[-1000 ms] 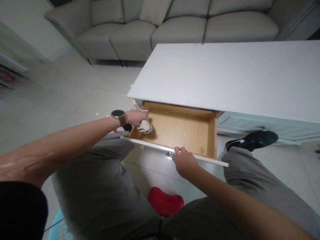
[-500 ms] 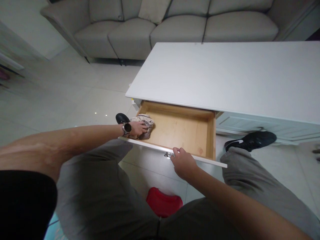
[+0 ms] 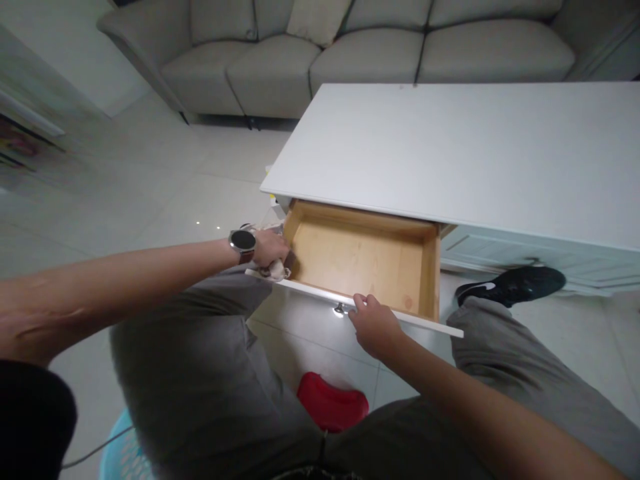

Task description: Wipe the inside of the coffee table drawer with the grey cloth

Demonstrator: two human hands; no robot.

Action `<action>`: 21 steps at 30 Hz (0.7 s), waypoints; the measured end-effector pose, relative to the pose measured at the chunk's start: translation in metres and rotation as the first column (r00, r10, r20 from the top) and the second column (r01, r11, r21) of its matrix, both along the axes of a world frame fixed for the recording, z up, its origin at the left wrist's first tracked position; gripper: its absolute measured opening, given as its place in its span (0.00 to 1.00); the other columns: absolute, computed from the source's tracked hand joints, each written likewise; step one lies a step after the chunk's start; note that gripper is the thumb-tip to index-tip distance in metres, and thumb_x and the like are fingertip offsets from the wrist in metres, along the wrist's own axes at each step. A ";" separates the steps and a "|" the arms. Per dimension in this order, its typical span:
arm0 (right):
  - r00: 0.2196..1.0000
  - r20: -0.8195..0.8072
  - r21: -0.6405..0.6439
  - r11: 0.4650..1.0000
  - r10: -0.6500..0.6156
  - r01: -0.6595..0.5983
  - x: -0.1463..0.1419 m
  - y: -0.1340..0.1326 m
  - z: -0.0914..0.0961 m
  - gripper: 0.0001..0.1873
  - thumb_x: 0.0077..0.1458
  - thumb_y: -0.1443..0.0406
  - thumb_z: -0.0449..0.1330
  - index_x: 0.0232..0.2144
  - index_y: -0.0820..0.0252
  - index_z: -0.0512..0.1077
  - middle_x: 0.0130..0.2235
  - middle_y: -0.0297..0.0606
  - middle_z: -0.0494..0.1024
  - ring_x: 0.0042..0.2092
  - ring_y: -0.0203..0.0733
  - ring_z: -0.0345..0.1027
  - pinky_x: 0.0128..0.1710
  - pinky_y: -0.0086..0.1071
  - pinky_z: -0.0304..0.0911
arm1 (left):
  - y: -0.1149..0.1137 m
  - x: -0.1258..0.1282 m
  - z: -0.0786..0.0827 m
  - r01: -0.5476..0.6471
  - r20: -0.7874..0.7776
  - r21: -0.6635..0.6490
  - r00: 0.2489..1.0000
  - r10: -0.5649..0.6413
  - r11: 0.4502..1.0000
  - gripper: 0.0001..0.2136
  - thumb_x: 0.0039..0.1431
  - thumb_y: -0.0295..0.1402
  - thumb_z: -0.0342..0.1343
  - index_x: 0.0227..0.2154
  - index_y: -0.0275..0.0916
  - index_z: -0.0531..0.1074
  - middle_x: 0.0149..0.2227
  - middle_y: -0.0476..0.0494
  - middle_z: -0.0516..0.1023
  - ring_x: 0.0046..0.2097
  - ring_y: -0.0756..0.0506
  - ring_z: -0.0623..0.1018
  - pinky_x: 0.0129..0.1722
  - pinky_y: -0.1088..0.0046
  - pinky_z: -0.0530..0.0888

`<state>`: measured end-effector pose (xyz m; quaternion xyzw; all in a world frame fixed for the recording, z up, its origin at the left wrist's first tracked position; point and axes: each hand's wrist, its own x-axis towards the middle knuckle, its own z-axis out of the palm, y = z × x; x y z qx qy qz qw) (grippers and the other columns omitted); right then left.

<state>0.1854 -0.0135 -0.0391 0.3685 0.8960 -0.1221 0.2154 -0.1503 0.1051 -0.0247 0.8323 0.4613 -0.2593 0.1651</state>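
The left hand (image 3: 271,247) grasps a bunched cloth (image 3: 278,271) at the drawer's (image 3: 360,259) left wall; its long axis is unclear. The drawer extends rightward from that grip, long side-to-side, front facing the person. The right hand (image 3: 377,328), farther from the cloth, grips the drawer's front beside the knob (image 3: 339,308).

The coffee table (image 3: 430,147) is before you, the sofa (image 3: 370,67) behind it. The drawer (image 3: 360,260) extends toward you. Your left hand (image 3: 270,247) and the cloth (image 3: 277,269) are at its left wall (image 3: 292,223); your right hand (image 3: 375,327) is on its front panel (image 3: 430,325), right of the knob (image 3: 339,308). The basket (image 3: 117,450) is beside your left leg (image 3: 190,373).
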 end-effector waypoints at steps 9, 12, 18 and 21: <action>1.000 0.000 -0.002 1.000 0.006 -0.006 0.001 0.002 0.001 0.15 0.65 0.69 0.56 0.48 0.60 0.80 0.57 0.52 0.72 0.52 0.52 0.69 0.42 0.39 0.73 | -0.006 0.004 -0.012 0.024 -0.108 -0.130 0.993 -0.039 0.991 0.07 0.44 0.24 0.60 0.27 0.37 0.81 0.36 0.34 0.85 0.38 0.39 0.81 0.38 0.68 0.71; 1.000 0.009 -0.014 1.000 0.005 -0.005 0.000 0.002 0.002 0.15 0.65 0.69 0.55 0.48 0.60 0.80 0.57 0.52 0.72 0.52 0.52 0.70 0.41 0.38 0.73 | -0.003 0.014 -0.016 -0.037 -0.152 -0.202 0.988 0.006 0.979 0.06 0.41 0.24 0.59 0.24 0.37 0.79 0.33 0.35 0.85 0.36 0.40 0.80 0.37 0.70 0.72; 1.000 0.010 -0.008 1.000 -0.009 0.009 -0.002 0.002 0.002 0.16 0.65 0.70 0.54 0.48 0.60 0.80 0.56 0.52 0.74 0.51 0.51 0.70 0.41 0.37 0.74 | 0.001 0.030 -0.023 -0.060 -0.128 -0.291 0.991 0.024 0.955 0.04 0.38 0.24 0.59 0.21 0.37 0.77 0.27 0.37 0.82 0.31 0.41 0.79 0.36 0.69 0.73; 1.000 -0.003 -0.004 1.000 -0.009 0.009 -0.002 0.000 0.001 0.17 0.66 0.71 0.52 0.48 0.60 0.80 0.56 0.52 0.74 0.51 0.52 0.71 0.41 0.38 0.74 | 0.001 0.034 -0.022 -0.075 -0.121 -0.320 0.992 0.038 0.944 0.05 0.39 0.24 0.58 0.21 0.37 0.77 0.26 0.37 0.82 0.30 0.41 0.78 0.35 0.69 0.74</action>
